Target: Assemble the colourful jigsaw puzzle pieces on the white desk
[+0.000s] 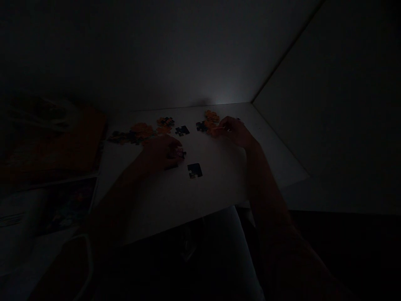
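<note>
In dim light, my left hand (pixel 159 152) is closed on a puzzle piece (pixel 181 153) with a pinkish pattern, held between thumb and fingers. My right hand (pixel 233 128) pinches a puzzle piece (pixel 219 128) at the edge of a small pile of orange and dark puzzle pieces (pixel 211 118). Below and between the hands lies a dark blue puzzle piece (pixel 195 170) with straight outer edges. Another dark puzzle piece (pixel 182 131) rests between the piles. Part of one more dark piece (pixel 171 166) shows beneath my left hand.
A larger heap of orange and dark puzzle pieces (pixel 140 131) spreads over the left back of the white table (pixel 219 179). On the left stand an orange box (pixel 90 133) and a dark printed picture (pixel 70 202). A wall (pixel 175 62) borders the table's back.
</note>
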Motion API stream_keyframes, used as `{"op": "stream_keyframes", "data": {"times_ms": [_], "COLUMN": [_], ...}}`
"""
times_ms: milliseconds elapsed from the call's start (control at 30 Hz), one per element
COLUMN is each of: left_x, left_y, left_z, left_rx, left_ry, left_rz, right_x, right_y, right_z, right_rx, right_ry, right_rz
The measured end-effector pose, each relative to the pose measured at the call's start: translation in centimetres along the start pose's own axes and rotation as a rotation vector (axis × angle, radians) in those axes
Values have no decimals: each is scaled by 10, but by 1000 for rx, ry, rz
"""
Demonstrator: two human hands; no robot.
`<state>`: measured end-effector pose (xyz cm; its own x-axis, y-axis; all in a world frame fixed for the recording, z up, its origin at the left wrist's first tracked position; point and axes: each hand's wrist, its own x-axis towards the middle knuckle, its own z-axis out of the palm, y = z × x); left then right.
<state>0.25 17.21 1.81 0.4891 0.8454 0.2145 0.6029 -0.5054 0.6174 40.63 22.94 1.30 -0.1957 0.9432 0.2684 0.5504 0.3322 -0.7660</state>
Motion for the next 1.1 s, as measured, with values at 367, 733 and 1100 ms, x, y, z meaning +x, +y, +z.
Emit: {"op": "stream_keyframes", "data": {"times_ms": [367, 733, 1100], "left_x": [2, -2, 0], "left_y": [4, 10, 7], "left_z": [-3, -7, -8], "left_rx": [42, 152, 165], "left_ry": [146, 148, 164], "left_rz": [85, 50, 79], "right_x": [-2, -9, -5], "right_y": [-39, -44, -33], "right_z": [42, 53, 63], "right_rx": [269, 310, 411], "right_ry": [-11, -172, -202], "right_rz": [-247, -146, -105]}}
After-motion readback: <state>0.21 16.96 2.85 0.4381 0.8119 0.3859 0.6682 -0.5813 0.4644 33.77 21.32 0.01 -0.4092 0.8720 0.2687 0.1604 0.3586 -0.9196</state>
